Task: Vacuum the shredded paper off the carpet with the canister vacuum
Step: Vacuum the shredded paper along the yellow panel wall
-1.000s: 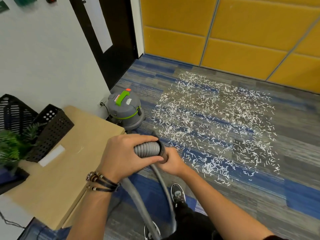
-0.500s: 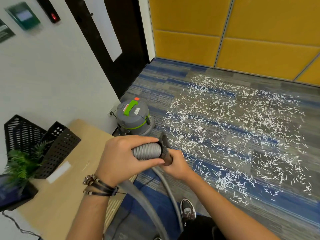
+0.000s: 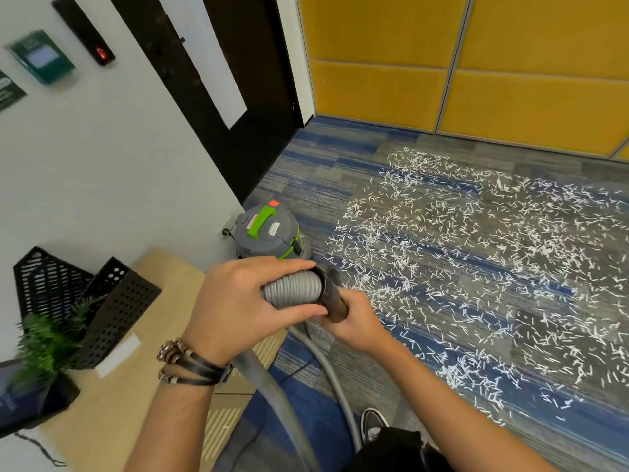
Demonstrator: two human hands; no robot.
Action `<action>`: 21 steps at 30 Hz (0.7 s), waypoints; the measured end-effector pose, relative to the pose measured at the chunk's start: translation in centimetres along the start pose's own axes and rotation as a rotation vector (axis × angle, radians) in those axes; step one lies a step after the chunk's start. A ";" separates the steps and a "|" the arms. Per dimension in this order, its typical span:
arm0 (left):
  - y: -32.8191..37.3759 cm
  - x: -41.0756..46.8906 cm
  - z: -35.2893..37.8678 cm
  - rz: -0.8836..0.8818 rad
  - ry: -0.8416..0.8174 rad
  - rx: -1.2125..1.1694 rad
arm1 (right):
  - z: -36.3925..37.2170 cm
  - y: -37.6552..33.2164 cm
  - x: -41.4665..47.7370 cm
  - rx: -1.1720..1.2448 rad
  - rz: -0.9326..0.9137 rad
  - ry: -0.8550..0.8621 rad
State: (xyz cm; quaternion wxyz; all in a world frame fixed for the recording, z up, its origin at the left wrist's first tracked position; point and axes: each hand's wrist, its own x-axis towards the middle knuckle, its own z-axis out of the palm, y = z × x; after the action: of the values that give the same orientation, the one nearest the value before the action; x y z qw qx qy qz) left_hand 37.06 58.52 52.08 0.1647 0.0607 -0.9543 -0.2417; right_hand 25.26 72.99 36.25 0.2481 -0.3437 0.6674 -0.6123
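Observation:
A grey canister vacuum [image 3: 269, 235] with a green handle stands on the carpet by the white wall. Its ribbed grey hose [image 3: 294, 289] ends in a black cuff [image 3: 335, 301]. My left hand [image 3: 245, 308] grips the ribbed hose end from above. My right hand [image 3: 354, 320] holds the black cuff just to its right, from below. The hose loops down past my legs. White shredded paper [image 3: 476, 260] lies scattered widely over the blue-grey carpet [image 3: 323, 158] to the right of the vacuum.
A light wooden table [image 3: 112, 396] stands at the left with black mesh trays [image 3: 112, 301] and a small green plant [image 3: 44, 345]. A black door [image 3: 218, 80] and yellow wall panels [image 3: 476, 63] close off the far side. My shoe [image 3: 372, 425] shows below.
The view has tilted up and shifted, so the vacuum and paper sit lower and further right. Both hands keep the same hold on the hose end.

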 end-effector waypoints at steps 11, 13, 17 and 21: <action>-1.0 3.2 1.7 -0.052 -0.032 -0.039 | -1.6 3.8 2.4 -0.047 0.085 -0.077; -0.6 3.7 1.7 -0.021 -0.018 -0.006 | -1.7 3.7 2.6 -0.006 0.094 -0.041; -0.8 4.9 1.8 -0.013 0.037 0.043 | -2.3 3.4 4.6 -0.004 0.084 -0.002; -1.9 6.2 2.8 -0.066 0.012 0.075 | -3.0 4.1 7.2 -0.069 0.042 -0.036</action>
State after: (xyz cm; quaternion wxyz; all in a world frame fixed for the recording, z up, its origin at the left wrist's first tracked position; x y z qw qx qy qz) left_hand 30.39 56.85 50.59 0.1602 0.0997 -0.9592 -0.2105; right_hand 17.73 69.51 33.26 0.2606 -0.3489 0.6908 -0.5772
